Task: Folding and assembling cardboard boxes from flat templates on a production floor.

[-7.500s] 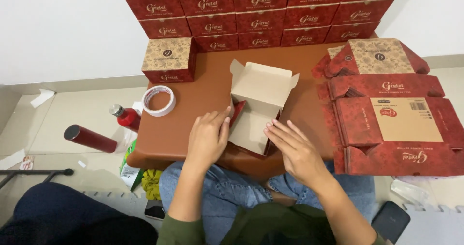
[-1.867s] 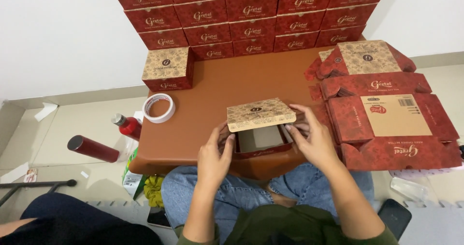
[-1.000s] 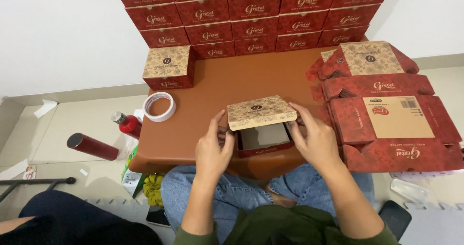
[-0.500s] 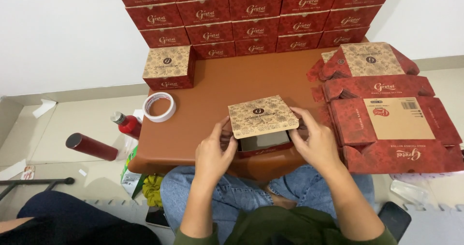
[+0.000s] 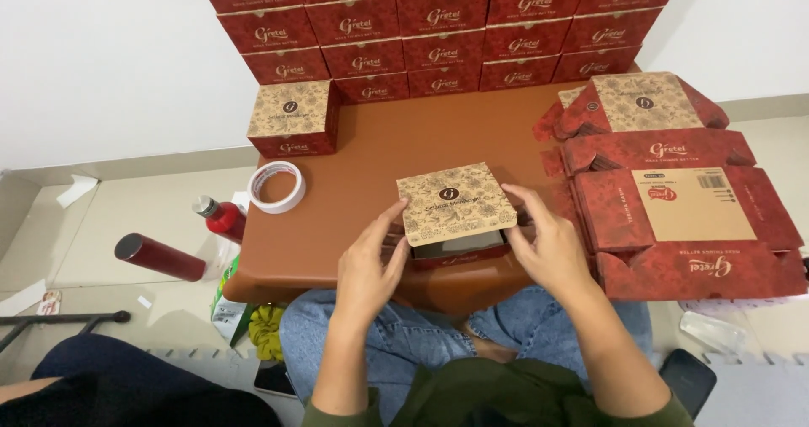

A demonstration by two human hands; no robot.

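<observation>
A small red cardboard box with a tan patterned lid (image 5: 455, 201) rests near the front edge of a low brown table (image 5: 371, 174). The lid is nearly down, leaving a dark gap at the front. My left hand (image 5: 368, 263) grips the box's left side with the thumb at the lid's corner. My right hand (image 5: 548, 241) holds the right side, fingers tucked under the lid's edge.
A finished box (image 5: 292, 117) stands at the table's back left, a tape roll (image 5: 276, 186) in front of it. Stacked red boxes (image 5: 438, 26) line the wall. Flat unfolded boxes (image 5: 674, 199) lie at right. Two red bottles (image 5: 160, 257) lie on the floor at left.
The open flat box has been folded into shape and its lid has come down almost closed. Both hands stayed on its sides, shifting slightly toward me.
</observation>
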